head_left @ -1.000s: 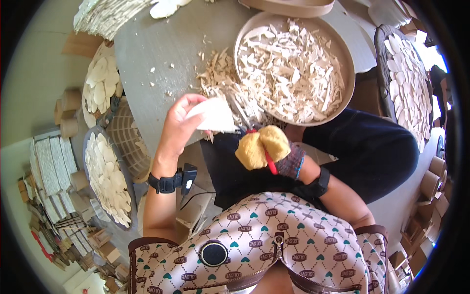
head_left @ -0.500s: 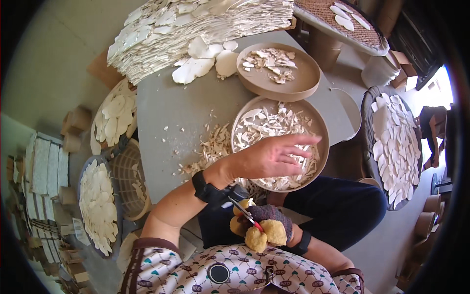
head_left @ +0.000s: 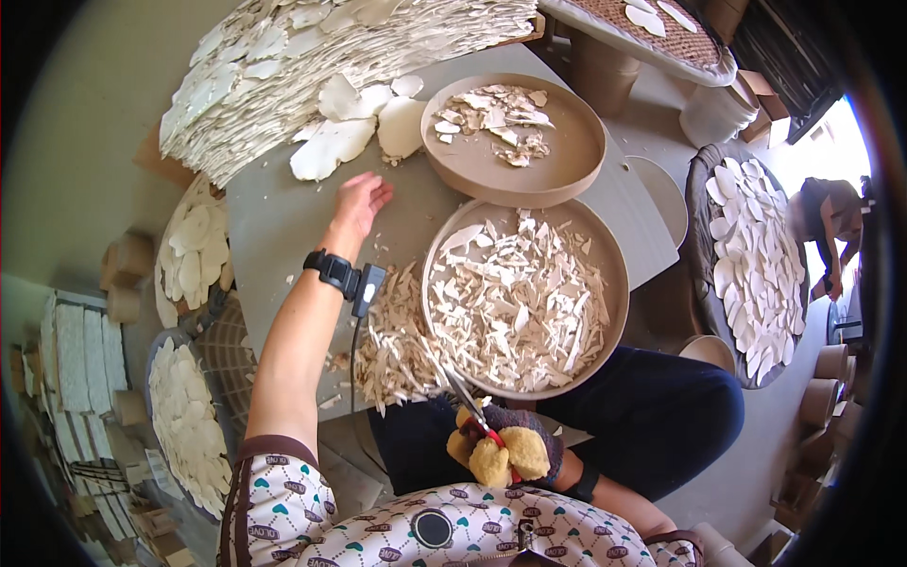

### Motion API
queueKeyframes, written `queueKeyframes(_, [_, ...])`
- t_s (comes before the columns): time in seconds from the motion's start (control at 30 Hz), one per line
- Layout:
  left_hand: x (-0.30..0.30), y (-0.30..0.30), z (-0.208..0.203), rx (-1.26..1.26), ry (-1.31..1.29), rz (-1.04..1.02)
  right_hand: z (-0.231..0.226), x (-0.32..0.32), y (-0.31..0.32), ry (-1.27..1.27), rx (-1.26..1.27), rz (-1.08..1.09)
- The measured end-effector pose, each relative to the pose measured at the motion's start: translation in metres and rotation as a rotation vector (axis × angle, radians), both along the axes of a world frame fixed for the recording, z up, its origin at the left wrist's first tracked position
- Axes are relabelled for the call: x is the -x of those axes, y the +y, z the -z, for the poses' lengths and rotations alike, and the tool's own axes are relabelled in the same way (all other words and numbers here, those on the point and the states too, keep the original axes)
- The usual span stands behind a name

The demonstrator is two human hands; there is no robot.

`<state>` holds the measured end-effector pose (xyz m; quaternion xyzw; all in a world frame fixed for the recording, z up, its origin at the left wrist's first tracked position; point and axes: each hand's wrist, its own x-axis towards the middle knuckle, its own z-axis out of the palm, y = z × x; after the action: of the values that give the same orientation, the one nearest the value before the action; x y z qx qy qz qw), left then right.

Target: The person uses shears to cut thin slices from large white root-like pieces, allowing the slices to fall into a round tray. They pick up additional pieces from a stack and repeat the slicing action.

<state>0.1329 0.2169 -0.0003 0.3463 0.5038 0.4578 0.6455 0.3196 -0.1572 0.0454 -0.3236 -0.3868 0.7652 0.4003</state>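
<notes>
My left hand is over the grey table, bare, fingers stretched out and nothing in them. Just beyond its fingertips lie several flat, cream-white pieces, irregular in outline. My right hand, in a dark knitted glove with yellow padded fingertips, grips scissors with red handles, low by my lap. Their blades point up and left toward a round tray full of pale cut strips. More strips are heaped on the table left of this tray.
A second round tray with broken bits overlaps the first one's far rim. Stacked pale sheets rise at the far left. Round racks of flat pieces stand left and right. Another person is at the far right.
My left hand has moved from above the strip-filled tray up and left to beside the flat pieces. My right hand keeps hold of the scissors near my lap. The view has shifted slightly.
</notes>
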Motion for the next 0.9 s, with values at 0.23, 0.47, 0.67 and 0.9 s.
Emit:
queueKeyframes(0.23, [-0.014, 0.071, 0.009, 0.029, 0.080, 0.170, 0.013, 0.005, 0.018, 0.633, 0.836, 0.085])
queueKeyframes(0.47, [-0.014, 0.052, 0.018, 0.001, 0.115, 0.022, 0.047, 0.011, 0.008, 1.054, 0.990, 0.000])
queueKeyframes(0.67, [0.085, -0.051, -0.008, -0.049, 0.246, 0.044, 0.008, 0.004, 0.017, -0.292, -0.249, -0.029])
queueKeyframes(0.9, [0.180, -0.136, -0.055, 0.170, 0.657, 0.220, 0.025, 0.019, 0.001, -0.015, 0.189, -0.002])
